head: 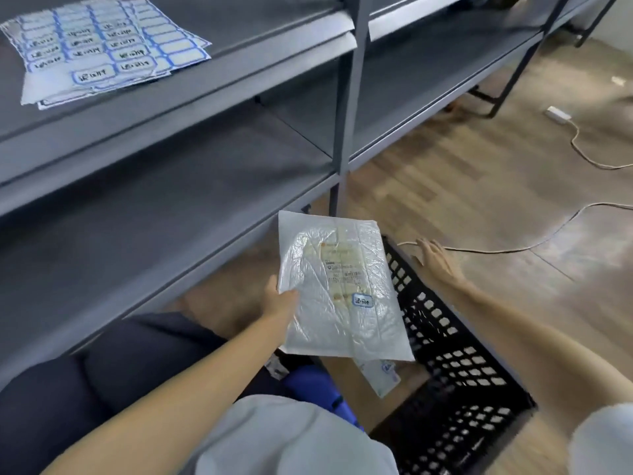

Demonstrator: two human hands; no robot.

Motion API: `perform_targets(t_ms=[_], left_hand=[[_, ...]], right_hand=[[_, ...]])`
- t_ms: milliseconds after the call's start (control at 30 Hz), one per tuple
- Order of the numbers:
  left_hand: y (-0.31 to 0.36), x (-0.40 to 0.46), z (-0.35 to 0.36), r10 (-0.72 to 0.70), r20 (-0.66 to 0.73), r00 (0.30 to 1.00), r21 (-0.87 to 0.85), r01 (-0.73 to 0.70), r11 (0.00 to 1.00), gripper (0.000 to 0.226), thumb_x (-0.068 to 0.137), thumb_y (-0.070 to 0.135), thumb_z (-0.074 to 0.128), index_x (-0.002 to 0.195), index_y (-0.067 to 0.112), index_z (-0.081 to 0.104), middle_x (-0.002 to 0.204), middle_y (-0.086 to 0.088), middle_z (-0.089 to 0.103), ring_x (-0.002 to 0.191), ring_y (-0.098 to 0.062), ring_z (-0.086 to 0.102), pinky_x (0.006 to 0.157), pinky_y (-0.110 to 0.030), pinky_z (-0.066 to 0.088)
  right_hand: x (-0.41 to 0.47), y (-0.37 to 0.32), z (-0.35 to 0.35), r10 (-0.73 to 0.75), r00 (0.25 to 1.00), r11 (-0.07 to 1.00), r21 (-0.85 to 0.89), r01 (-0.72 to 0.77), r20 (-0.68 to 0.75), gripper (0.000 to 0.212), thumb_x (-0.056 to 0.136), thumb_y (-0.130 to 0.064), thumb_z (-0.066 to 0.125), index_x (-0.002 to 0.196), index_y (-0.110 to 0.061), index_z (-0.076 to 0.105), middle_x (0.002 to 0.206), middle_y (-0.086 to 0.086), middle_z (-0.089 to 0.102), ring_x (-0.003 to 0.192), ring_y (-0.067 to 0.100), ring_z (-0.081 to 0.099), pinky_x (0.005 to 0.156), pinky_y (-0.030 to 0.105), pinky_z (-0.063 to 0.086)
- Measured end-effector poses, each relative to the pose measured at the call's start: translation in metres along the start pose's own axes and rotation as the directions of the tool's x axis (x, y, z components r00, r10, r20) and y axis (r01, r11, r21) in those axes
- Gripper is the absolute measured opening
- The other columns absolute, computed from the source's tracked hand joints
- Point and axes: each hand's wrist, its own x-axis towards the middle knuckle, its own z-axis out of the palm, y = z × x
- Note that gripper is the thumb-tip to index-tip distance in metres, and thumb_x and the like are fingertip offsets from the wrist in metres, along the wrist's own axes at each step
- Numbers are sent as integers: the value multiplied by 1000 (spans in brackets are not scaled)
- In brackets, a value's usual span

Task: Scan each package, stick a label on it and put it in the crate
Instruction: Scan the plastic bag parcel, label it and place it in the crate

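Package in hand: white plastic mailer [339,289], flat, printed shipping slip facing up, held above the near end of the crate.
Label: small blue-bordered sticker [362,300] with handwriting already on the mailer, at the lower right edge of the shipping slip. Sticking step looks done for this one.
Scan: no scanner in view; cannot tell whether this mailer has been scanned.
Left hand: left hand [279,298] pinches the mailer's left edge, thumb on top, fingers hidden under it.
Right hand: right hand [433,257] reaches out to the crate's far rim, fingers straight and spread, holding nothing; whether it touches the rim or hovers just over it I cannot tell.
Crate: black lattice crate [455,365] on the wood floor, beside the person's knees. The held mailer is over it, not yet in it.
Already in crate: at least one other white package [383,375] shows under the held mailer, with a blue-edged sticker on it; something blue [315,385] lies beside it, too hidden to name. Count of finished packages cannot be told.
Label supply: sheets of stickers [99,46] on the upper shelf, well apart from the hands; many written ones remain, some spots peeled bare, blank ones on the sheet behind.
Waiting packages: none in view; the shelves [171,186] below the sheets show no mailers.
Judgement: this package is at its last step, the drop into the crate. How many remain cannot be judged from here.
Floor: a white cable [534,241] runs past the crate's far end.
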Motion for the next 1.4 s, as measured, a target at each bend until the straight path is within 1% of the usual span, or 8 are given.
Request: perform_targets(t_ms=[233, 333, 467, 667, 833, 1133, 1233, 1400], left_hand=[[-29, 8, 30, -60, -21, 998, 2, 60, 998, 26, 91, -3, 50, 111, 10, 58, 97, -7, 60, 73, -15, 54, 55, -20, 43], [-39, 9, 41, -120, 11, 993, -17, 121, 993, 26, 92, 1, 52, 114, 14, 56, 100, -7, 61, 83, -20, 57, 67, -26, 46], [-47, 24, 36, -119, 205, 972, 130, 93, 987, 34, 91, 7, 60, 124, 11, 55, 116, -7, 64, 98, -22, 61, 85, -32, 50], [-29, 60, 1, 177, 172, 969, 445, -237, 864, 50, 99, 22, 50, 147, 21, 35, 151, 1, 35, 139, -17, 33, 109, -27, 26], [-19, 80, -12, 388, 175, 905, 757, -376, 535, 53, 100, 28, 42, 150, 24, 25, 159, 3, 19, 148, -15, 8, 120, -34, 6], [-41, 99, -18, 434, 193, 880, 859, -366, 360, 54, 100, 31, 37, 152, 24, 21, 160, 4, 15, 148, -13, 2, 118, -30, -8], [-44, 105, -22, 433, 197, 879, 865, -364, 344, 54, 99, 29, 38, 151, 23, 23, 160, 2, 18, 148, -15, 4, 119, -31, -5], [-44, 111, -22, 452, 191, 871, 877, -358, 320, 55, 99, 28, 39, 151, 21, 24, 159, 1, 20, 148, -17, 7, 119, -33, -4]], right_hand=[[-13, -20, 33, 93, 908, 745, 577, -336, 408, 66, 92, -64, 39, 124, -10, 58, 123, 8, 61, 115, 28, 58, 97, 36, 44], [-25, -21, 29, -166, 750, 378, 744, -551, 641, 49, 97, -43, 50, 130, -7, 55, 125, 12, 64, 114, 30, 62, 98, 44, 49], [-25, -3, 18, -211, 772, 283, 793, -539, 600, 45, 92, -20, 63, 131, -2, 54, 124, 20, 63, 112, 38, 62, 97, 54, 48], [-12, 46, 5, -185, 710, 479, 693, -539, 679, 87, 49, -35, 93, 120, 2, 61, 113, 22, 68, 99, 39, 66, 86, 50, 55], [-7, 57, 38, -152, 668, 619, 597, -511, 729, 89, 35, -45, 96, 107, -1, 66, 101, 21, 71, 82, 30, 69, 78, 45, 58], [2, 4, 116, -154, 628, 670, 548, -501, 763, 21, 83, -15, 70, 104, -14, 66, 104, 6, 72, 100, 25, 66, 98, 44, 48], [4, -14, 141, -39, 650, 742, 458, -490, 759, 18, 75, -23, 78, 87, -19, 64, 89, 1, 64, 81, 13, 59, 78, 23, 48], [-1, -34, 166, 376, 749, 793, 229, -565, 545, 97, 75, -30, 81, 145, -2, 21, 133, 18, 50, 122, 33, 51, 101, 38, 43]])
